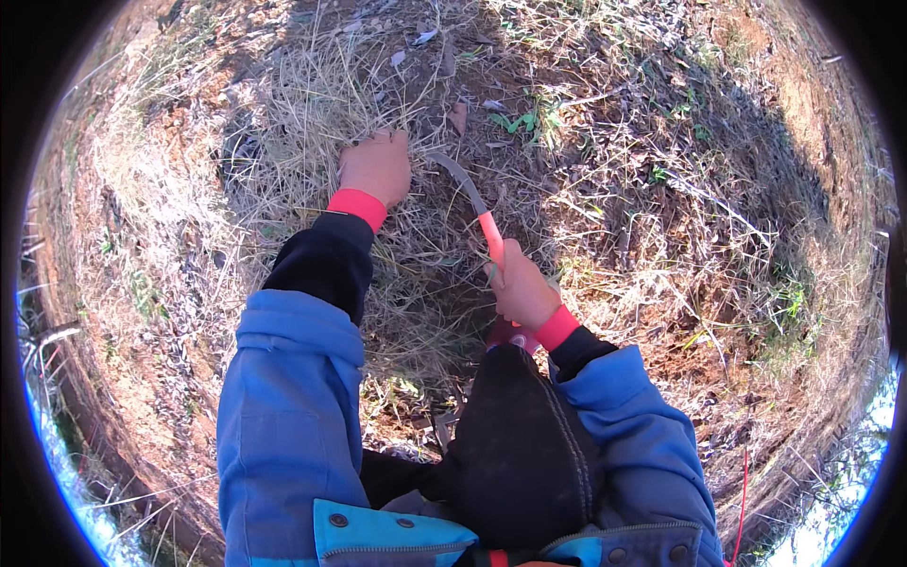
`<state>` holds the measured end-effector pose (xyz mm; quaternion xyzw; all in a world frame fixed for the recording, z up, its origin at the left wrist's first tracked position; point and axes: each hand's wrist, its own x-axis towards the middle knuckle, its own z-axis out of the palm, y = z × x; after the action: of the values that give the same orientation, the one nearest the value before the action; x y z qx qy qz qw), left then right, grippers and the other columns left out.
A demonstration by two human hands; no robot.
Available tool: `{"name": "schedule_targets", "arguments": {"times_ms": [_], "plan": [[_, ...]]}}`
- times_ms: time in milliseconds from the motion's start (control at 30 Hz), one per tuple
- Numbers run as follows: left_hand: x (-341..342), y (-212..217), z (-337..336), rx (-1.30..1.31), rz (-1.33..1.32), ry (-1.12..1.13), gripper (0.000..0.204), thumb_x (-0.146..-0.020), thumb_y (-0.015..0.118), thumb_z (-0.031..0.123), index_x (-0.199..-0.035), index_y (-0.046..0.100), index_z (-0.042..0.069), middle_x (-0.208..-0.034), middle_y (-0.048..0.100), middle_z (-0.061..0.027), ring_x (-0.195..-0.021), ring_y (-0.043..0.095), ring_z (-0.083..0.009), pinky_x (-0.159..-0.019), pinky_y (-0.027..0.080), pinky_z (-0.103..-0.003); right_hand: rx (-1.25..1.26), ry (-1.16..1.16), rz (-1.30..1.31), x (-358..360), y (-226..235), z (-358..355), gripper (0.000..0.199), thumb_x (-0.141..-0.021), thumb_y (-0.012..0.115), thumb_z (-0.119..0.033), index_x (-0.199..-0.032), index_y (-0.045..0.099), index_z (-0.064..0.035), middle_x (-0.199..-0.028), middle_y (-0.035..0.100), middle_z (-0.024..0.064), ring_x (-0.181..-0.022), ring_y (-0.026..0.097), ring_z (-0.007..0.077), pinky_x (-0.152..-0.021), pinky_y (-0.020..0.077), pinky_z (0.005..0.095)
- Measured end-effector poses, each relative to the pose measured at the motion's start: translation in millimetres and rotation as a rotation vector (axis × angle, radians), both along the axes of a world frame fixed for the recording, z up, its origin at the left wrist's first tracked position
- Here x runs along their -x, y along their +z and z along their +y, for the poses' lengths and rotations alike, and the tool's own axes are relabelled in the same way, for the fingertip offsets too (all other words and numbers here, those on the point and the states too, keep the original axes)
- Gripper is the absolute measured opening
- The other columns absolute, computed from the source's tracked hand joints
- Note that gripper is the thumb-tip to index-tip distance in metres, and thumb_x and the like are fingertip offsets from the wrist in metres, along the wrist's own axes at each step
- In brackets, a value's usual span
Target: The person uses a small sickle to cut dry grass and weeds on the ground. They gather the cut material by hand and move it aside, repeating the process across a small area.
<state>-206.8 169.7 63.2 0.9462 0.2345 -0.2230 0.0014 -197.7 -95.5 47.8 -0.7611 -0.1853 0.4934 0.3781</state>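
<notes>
My right hand (525, 286) is wrapped round the orange handle of a sickle (493, 236). Its curved grey blade reaches up and to the left, with the tip close beside my left hand (376, 167). That hand is closed at the edge of a clump of dry grass (321, 118), its fingers mostly hidden among the stalks. Pale, tangled stems spread to the left of it and beyond it. I cannot tell whether the blade touches any of the stems.
My bent knee in dark trousers (515, 444) rises between my forearms, just below the right hand. Dry leaves and straw cover the reddish soil around. A small green plant (520, 123) grows beyond the sickle. Bare reddish ground (690, 331) shows at the right.
</notes>
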Motion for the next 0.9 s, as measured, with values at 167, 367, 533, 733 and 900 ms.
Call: {"name": "schedule_targets", "arguments": {"times_ms": [167,367,533,733,900], "plan": [[31,-3,-10,0.122,-0.182,0.011,0.023,-0.081,0.054,0.012,-0.102,0.050,0.006,-0.097,0.062,-0.0155,-0.086,0.063,-0.0366,-0.073,0.051,-0.047,-0.112,0.091,-0.458,13,-5,-18,0.024,-0.091,0.055,-0.022,-0.098,0.039,-0.0044,-0.061,0.055,0.0122,-0.051,0.058,0.0294,-0.048,0.0455,0.0385],[64,-2,-22,0.169,-0.275,-0.005,0.028,-0.077,0.060,0.011,-0.101,0.047,0.007,-0.097,0.059,-0.0146,-0.077,0.062,-0.0363,-0.064,0.050,-0.046,0.222,0.107,-0.120,40,31,-102,0.023,-0.091,0.053,-0.019,-0.105,0.047,-0.0017,-0.078,0.060,0.0209,-0.073,0.060,0.0416,-0.066,0.0477,0.0461],[85,-3,-37,0.144,-0.389,0.014,0.030,-0.080,0.053,0.008,-0.110,0.048,0.008,-0.101,0.057,-0.0123,-0.083,0.062,-0.0327,-0.068,0.050,-0.045,0.133,-0.037,-0.161,55,51,-151,0.023,-0.093,0.050,-0.021,-0.106,0.047,-0.0022,-0.075,0.057,0.0174,-0.067,0.058,0.0359,-0.062,0.0465,0.0436],[109,3,-67,0.317,-0.505,0.218,0.040,-0.082,0.059,0.008,-0.120,0.045,0.008,-0.118,0.053,-0.0136,-0.096,0.060,-0.0368,-0.079,0.048,-0.047,-0.028,-0.354,-0.023,-4,16,-57,0.019,-0.095,0.051,-0.018,-0.103,0.042,-0.0040,-0.063,0.054,0.0076,-0.044,0.055,0.0164,-0.041,0.0429,0.0306],[108,30,-65,0.520,-0.852,0.298,0.046,-0.088,0.054,0.006,-0.132,0.042,0.001,-0.130,0.048,-0.0206,-0.115,0.050,-0.0382,-0.096,0.043,-0.041,-0.160,-0.207,-0.069,-25,-19,43,0.028,-0.092,0.054,-0.022,-0.109,0.041,-0.0028,-0.081,0.060,0.0248,-0.065,0.059,0.0448,-0.062,0.0479,0.0495]]}}
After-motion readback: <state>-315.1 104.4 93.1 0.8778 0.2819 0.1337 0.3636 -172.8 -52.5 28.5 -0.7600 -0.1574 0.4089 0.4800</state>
